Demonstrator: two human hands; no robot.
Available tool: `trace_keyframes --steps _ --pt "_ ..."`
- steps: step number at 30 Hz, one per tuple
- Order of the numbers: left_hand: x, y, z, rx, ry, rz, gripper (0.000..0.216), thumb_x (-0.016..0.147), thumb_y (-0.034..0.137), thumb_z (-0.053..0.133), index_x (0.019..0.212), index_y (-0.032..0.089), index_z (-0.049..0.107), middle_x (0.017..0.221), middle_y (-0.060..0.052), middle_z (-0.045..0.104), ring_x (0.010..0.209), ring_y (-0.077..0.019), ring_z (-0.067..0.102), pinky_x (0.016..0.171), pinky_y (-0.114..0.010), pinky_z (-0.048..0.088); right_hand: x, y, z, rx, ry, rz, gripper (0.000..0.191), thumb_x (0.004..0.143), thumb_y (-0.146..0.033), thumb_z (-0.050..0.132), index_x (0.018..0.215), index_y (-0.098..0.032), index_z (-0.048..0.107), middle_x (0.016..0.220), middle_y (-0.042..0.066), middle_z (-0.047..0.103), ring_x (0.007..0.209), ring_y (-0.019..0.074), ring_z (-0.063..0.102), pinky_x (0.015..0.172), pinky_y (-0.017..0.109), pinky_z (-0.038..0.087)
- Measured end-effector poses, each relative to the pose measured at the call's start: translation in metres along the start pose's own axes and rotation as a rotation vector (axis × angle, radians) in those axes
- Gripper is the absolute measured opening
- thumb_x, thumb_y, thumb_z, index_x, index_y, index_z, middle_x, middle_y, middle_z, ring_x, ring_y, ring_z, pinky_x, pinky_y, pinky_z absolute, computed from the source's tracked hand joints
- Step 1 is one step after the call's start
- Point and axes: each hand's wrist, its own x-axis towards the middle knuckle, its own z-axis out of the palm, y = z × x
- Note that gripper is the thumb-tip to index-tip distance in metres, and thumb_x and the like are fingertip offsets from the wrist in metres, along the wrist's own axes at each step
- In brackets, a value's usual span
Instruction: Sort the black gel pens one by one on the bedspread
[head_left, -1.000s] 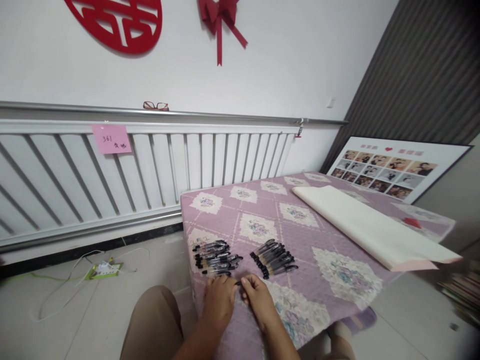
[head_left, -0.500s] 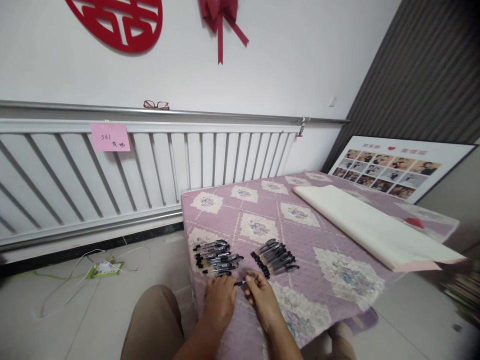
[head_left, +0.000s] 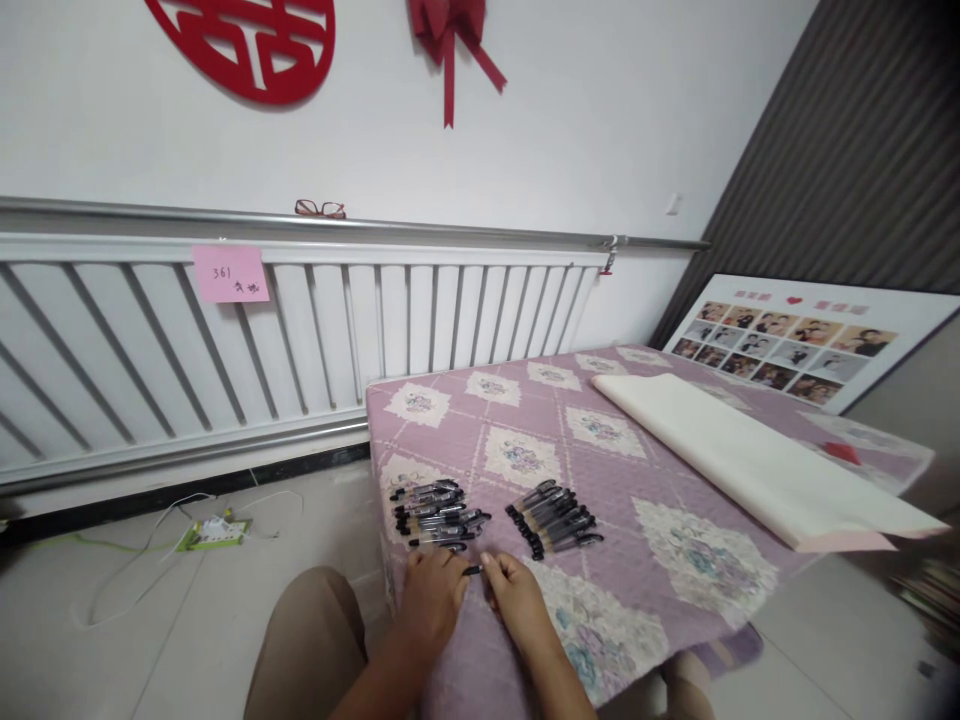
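A pen [head_left: 472, 571] with a dark end sticks out from my left hand [head_left: 433, 597], whose fingers are wrapped round it; most of the pen is hidden. The fingers of my right hand [head_left: 517, 600] are pinched together at the dark end, close to the left fingertips. Just beyond my left hand lies a loose group of clear-barrelled pens [head_left: 435, 515] with black parts. Farther right, a tighter row of black-capped pens [head_left: 556, 518] lies slanted side by side. Both groups rest on the purple flowered cloth [head_left: 525, 425].
A long folded cream sheet [head_left: 720, 450] lies on the right of the cloth, with a small red piece [head_left: 841, 453] by it. Behind stand a white radiator [head_left: 367, 320] and a photo board [head_left: 780, 350]. A power strip [head_left: 216, 533] with cables is on the floor at left.
The view has shifted slightly left. Both hands have moved a little left against the pens on the cloth, and less of the held pen shows between them.
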Motion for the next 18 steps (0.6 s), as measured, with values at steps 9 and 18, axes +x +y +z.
trace_keyframes --steps 9,18 --pt "-0.002 -0.017 -0.004 0.046 0.030 0.062 0.017 0.093 0.026 0.047 0.097 0.029 0.064 0.099 0.001 0.064 0.099 -0.0189 0.054 0.089 -0.036 0.031 -0.002 -0.010 -0.003 -0.078 -0.066 -0.026 0.039 0.085 -0.055 0.038 0.061 -0.024 0.043 0.045 -0.006 0.046 0.043 0.0125 0.044 0.045 0.024 0.033" --pt "-0.003 -0.014 -0.010 0.051 -0.001 0.074 0.020 0.094 0.029 0.045 0.101 0.030 0.064 0.101 0.000 0.063 0.102 -0.0210 0.051 0.089 -0.038 0.030 0.000 -0.011 -0.004 -0.096 -0.173 -0.051 0.035 0.080 -0.048 0.046 0.056 -0.023 0.041 0.044 -0.006 0.042 0.044 0.0114 0.040 0.047 0.024 0.030"
